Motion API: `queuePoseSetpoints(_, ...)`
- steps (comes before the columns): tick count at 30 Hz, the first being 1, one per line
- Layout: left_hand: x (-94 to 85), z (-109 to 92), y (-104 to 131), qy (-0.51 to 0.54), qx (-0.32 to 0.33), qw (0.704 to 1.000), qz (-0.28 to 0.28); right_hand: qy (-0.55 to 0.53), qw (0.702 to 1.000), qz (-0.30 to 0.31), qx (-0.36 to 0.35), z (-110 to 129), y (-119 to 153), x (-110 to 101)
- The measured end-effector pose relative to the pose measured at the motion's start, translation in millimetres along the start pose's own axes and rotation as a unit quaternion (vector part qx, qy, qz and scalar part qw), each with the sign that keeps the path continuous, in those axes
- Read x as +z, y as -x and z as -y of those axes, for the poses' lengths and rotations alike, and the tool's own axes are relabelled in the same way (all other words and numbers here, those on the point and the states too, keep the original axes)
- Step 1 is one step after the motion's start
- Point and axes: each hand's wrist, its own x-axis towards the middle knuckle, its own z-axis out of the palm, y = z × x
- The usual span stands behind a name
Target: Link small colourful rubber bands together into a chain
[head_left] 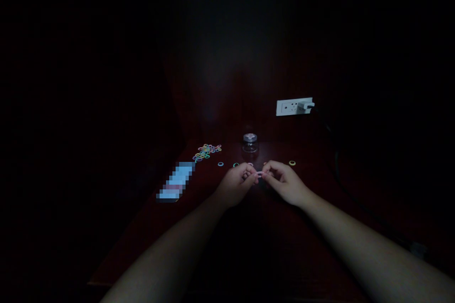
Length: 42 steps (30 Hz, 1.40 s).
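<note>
Both hands meet over the middle of the tabletop (206,187), short of its far edge. The left hand (237,182) has its thumb and forefinger pinched together on one side of a pale pink band (260,174), its other fingers curled in. The right hand (284,181) pinches the opposite side in the same way, so the band spans the small gap between the fingertips.

Beyond the hands, toward the far edge, stands a clear lidded jar (250,144). A loose row of single bands crosses in front of it: a blue band (221,164), a green band (235,165), others partly hidden behind the fingers, and a yellow band (292,163) past the right hand. A pile of coloured bands (205,151) lies near the far left corner. By the left edge lies a pixelated blue oblong (177,182), too obscured to identify.
</note>
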Motion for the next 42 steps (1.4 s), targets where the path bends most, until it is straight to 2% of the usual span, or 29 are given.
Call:
queuePoseSetpoints(6, 2.0, 6, -4, 0.104, -0.017, 0.994, -0.019, -0.035, 0.999, 0.001, -0.024, -2, 2, 1)
queuePoseSetpoints(10, 3.2, 7, -7, 0.166, -0.051, 0.984, -0.025, 0.008, 0.999, -0.008, -0.051, 1, 2, -1)
queuePoseSetpoints(15, 6.0, 3, -6, 0.184, -0.070, 0.980, -0.012, 0.067, 0.993, -0.044, -0.083, 5, 2, -1)
queuePoseSetpoints(20, 7.3, 5, -6, 0.160, -0.036, 0.986, -0.039, 0.077, 0.991, -0.032, -0.106, 4, 2, -4)
queuePoseSetpoints(24, 3.5, 11, -7, 0.110, -0.019, 0.994, -0.018, 0.066, 0.995, -0.041, -0.067, 0, 0, -9)
queuePoseSetpoints(26, 1.0, 12, -7, 0.079, -0.021, 0.996, -0.025, 0.044, 0.996, -0.053, -0.055, -2, -1, -12)
queuePoseSetpoints(31, 0.3, 5, -2, -0.017, -0.009, 1.000, -0.025, 0.025, 0.998, -0.033, -0.037, -5, -2, -12)
queuePoseSetpoints(36, 3.1, -3, 2, -0.008, 0.025, 0.999, -0.023, 0.020, 0.999, -0.015, -0.024, -5, -1, -5)
queuePoseSetpoints(42, -0.2, -2, 0, -0.067, 0.078, 0.994, -0.034, 0.014, 1.000, -0.015, -0.017, -5, 0, -5)
